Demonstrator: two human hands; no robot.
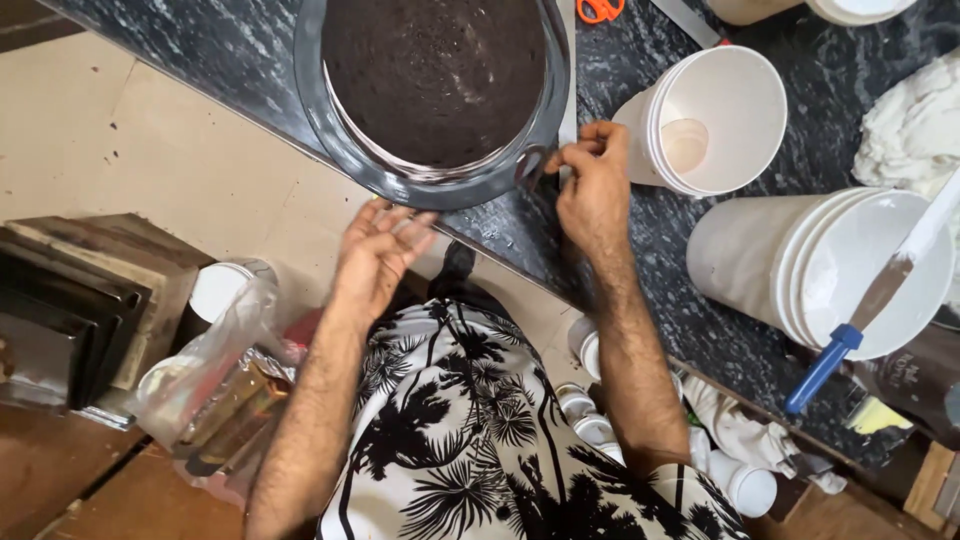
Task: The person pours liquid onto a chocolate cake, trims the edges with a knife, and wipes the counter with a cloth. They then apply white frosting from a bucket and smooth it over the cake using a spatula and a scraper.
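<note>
Head view: at the top centre of the frame a round metal cake pan [345, 140] filled with a dark chocolate cake [435, 75] sits on the black speckled counter [680, 270], its lower rim hanging past the counter's edge. Your right hand [592, 185] pinches something thin at the pan's lower right rim, thumb and fingertips closed together; what it grips is too small to tell. Your left hand [380, 250] rests spread wide and empty just under the pan's lower edge, fingers touching or nearly touching the rim. Right of the pan stand two stacks of white buckets [735, 110]; the nearer stack [790, 265] holds a blue-handled spatula [870, 310]. Orange scissors [600, 8] lie at the top edge. At lower left a clear plastic bag [220, 380] sits beside stacked dark trays [70, 320].
</note>
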